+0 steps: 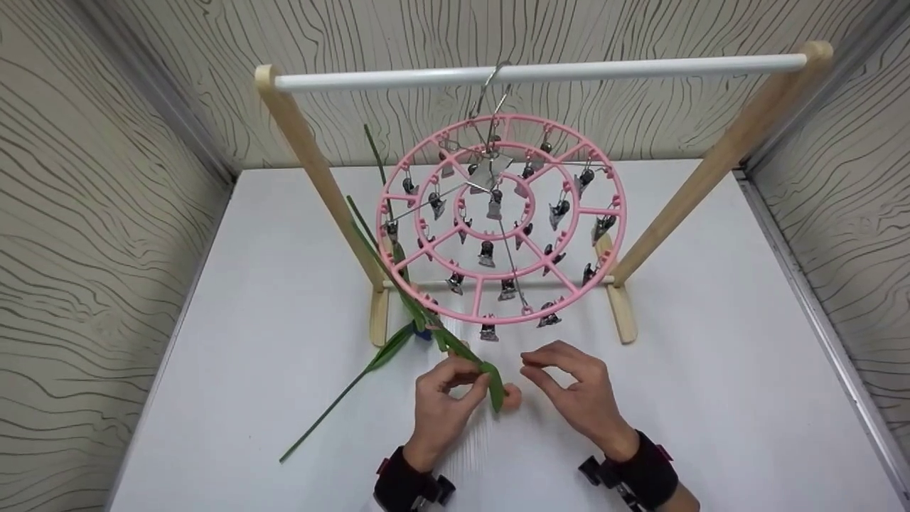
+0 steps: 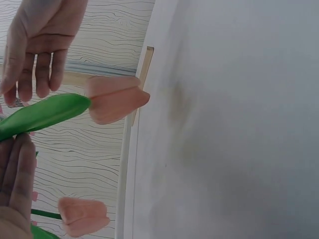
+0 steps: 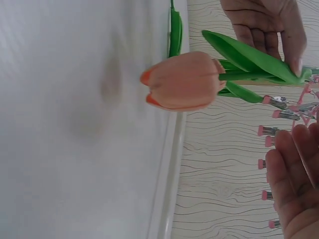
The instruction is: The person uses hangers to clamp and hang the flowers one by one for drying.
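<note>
A peach tulip [image 1: 510, 397] with green leaves points toward the person, low in front of the pink ring hanger [image 1: 478, 316]. My left hand [image 1: 442, 409] pinches its stem and leaf between thumb and fingers; in the right wrist view the left hand [image 3: 271, 27] grips it behind the bloom [image 3: 184, 82]. My right hand [image 1: 584, 395] is just right of the flower, thumb and forefinger close together, holding nothing. Its fingers look relaxed in the left wrist view, where the right hand [image 2: 42, 47] hangs beside the leaf [image 2: 47, 117] without gripping it.
The hanger's metal clips dangle from a white rod [image 1: 640, 69] on a wooden stand [image 1: 718, 167]. Behind the left hand lie a blue flower [image 1: 422, 332] and other green stems [image 1: 323, 416]. A second peach tulip [image 2: 82, 216] shows in the left wrist view.
</note>
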`<state>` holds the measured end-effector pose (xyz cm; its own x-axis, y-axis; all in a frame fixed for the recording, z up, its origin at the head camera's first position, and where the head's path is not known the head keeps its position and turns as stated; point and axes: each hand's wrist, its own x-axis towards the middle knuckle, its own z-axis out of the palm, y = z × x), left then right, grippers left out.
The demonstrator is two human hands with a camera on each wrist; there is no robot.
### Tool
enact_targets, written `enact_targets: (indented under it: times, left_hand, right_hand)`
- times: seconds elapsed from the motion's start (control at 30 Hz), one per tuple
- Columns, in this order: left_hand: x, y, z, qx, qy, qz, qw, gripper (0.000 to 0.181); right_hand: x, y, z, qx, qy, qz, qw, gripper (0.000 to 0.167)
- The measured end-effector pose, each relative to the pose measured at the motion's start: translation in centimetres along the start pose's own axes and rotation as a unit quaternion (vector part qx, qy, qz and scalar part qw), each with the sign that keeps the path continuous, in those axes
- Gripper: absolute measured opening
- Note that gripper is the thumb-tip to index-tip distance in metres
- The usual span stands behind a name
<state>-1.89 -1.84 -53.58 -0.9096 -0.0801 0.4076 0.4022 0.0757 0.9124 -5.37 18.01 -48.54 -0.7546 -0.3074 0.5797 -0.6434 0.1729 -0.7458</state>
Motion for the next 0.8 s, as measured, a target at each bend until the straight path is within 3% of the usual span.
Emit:
enact_targets:
  times: [0.2,0.47,0.63,0.8]
  left_hand:
    - [1.0,2.5,-0.7,0.008,-0.007,0.013,0.9999,0.02]
    - [1.8,3.5,-1.4,0.029,-0.019,0.03,0.9989,0.017]
    - [2.0,3.3,-1.6,0.031,-0.023,0.056,0.9977,0.02]
    - [1.8,1.3,-1.6,0.039,-0.03,0.069,0.9964,0.018]
  right_hand:
    - [1.4,-1.0,-0.1,-0.021,0.02,-0.022,0.9993,0.039]
    - [2.7,-0.9,0.8,-0.044,0.014,-0.035,0.9983,0.048]
    - [3.7,-1.3,1.2,-0.063,0.004,-0.003,0.998,0.05]
    - [4.8,-1.4,1.4,-0.068,-0.004,0.001,0.9977,0.05]
